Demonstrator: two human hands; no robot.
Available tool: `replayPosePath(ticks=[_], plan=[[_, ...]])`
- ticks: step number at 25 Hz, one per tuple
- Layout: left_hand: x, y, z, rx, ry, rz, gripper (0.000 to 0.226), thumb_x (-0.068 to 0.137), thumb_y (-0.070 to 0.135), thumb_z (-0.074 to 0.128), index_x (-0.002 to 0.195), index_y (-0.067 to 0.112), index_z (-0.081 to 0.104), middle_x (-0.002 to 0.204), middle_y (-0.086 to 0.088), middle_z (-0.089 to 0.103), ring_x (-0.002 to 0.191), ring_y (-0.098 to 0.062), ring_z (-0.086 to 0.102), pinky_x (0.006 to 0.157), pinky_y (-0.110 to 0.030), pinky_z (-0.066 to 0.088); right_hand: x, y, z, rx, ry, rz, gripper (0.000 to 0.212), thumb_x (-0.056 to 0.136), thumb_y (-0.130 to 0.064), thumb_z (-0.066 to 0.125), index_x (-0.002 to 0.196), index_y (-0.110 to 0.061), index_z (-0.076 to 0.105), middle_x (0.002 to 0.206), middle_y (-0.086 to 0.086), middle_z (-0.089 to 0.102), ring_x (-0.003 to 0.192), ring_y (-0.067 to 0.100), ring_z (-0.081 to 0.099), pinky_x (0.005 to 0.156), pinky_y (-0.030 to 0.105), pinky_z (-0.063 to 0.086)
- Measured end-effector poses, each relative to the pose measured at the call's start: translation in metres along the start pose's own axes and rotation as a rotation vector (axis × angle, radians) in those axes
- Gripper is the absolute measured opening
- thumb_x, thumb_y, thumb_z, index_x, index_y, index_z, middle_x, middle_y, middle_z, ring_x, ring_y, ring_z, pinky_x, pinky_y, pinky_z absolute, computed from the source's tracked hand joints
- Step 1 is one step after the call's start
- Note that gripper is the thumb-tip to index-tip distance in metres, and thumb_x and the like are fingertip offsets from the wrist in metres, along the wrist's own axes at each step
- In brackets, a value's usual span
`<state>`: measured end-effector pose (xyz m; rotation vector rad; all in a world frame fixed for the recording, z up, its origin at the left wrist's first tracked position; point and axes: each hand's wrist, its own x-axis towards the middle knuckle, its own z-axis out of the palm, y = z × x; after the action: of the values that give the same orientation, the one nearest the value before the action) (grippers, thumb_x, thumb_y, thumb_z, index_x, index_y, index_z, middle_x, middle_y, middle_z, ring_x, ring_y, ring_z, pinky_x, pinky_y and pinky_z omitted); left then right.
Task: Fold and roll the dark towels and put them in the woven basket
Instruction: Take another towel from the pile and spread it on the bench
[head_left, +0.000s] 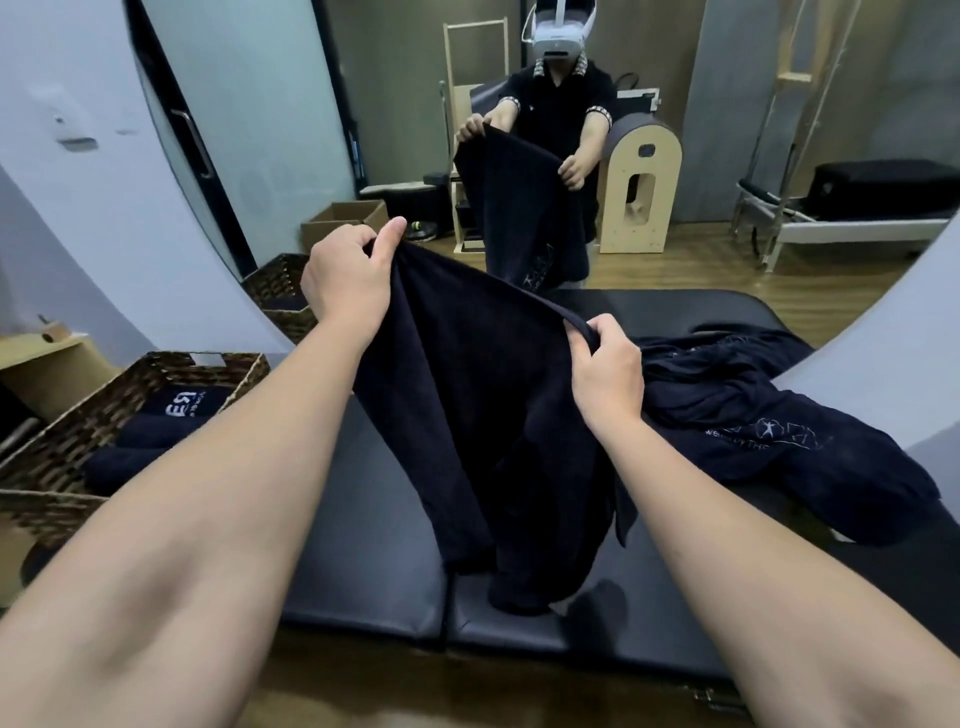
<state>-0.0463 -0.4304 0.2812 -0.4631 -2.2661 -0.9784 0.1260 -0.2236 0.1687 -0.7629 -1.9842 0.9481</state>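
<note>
— Above the black padded table (363, 582), hand positions?
— Both arms extended. Left hand (345, 280) and right hand (605, 371) each pinch the dark navy towel's (483, 415) top edge; it hangs, touching the padding.
— Woven basket (62, 447)?
— Left, holding rolled towels (135, 462).
</note>
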Motion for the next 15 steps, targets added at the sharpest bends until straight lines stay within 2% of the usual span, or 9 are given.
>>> replayPosePath(ticks=[3, 7, 10, 15], plan=[[0.021, -0.003, -0.011, 0.026, -0.030, 0.121, 0.067, 0.088, 0.078, 0.040, 0.057, 0.019, 0.038, 0.061, 0.003, 0.044, 0.068, -0.025, 0.049, 0.060, -0.036, 0.030, -0.020, -0.002, 0.019, -0.077, 0.001, 0.003, 0.019, 0.102, -0.043, 0.048, 0.088, -0.030, 0.048, 0.081, -0.009, 0.058, 0.074, 0.020, 0.052, 0.060, 0.035, 0.036], [0.050, -0.001, -0.028, 0.052, -0.115, 0.315, 0.065, 0.085, 0.080, 0.037, 0.062, 0.021, 0.052, 0.069, 0.004, 0.055, 0.074, -0.026, 0.055, 0.063, -0.040, 0.043, -0.032, -0.002, 0.029, -0.092, 0.062, 0.128, 0.020, 0.105, -0.043, 0.042, 0.093, -0.028, 0.049, 0.088, -0.004, 0.061, 0.081, 0.025, 0.054, 0.066, 0.037, 0.038], [0.065, -0.004, -0.039, 0.040, -0.090, 0.318, 0.061, 0.086, 0.078, 0.041, 0.055, 0.025, 0.046, 0.060, 0.005, 0.047, 0.073, -0.027, 0.055, 0.060, -0.036, 0.037, -0.030, -0.007, 0.025, -0.056, 0.141, 0.175, 0.023, 0.106, -0.039, 0.040, 0.096, -0.023, 0.052, 0.090, -0.001, 0.061, 0.083, 0.027, 0.055, 0.068, 0.038, 0.039], [0.070, -0.005, -0.046, 0.024, -0.032, 0.245, 0.071, 0.085, 0.081, 0.038, 0.056, 0.017, 0.045, 0.056, 0.002, 0.046, 0.068, -0.031, 0.052, 0.057, -0.035, 0.030, -0.012, -0.040, 0.010, 0.102, 0.255, 0.164, 0.024, 0.107, -0.034, 0.039, 0.094, -0.019, 0.054, 0.084, -0.003, 0.059, 0.084, 0.027, 0.058, 0.067, 0.035, 0.036]])
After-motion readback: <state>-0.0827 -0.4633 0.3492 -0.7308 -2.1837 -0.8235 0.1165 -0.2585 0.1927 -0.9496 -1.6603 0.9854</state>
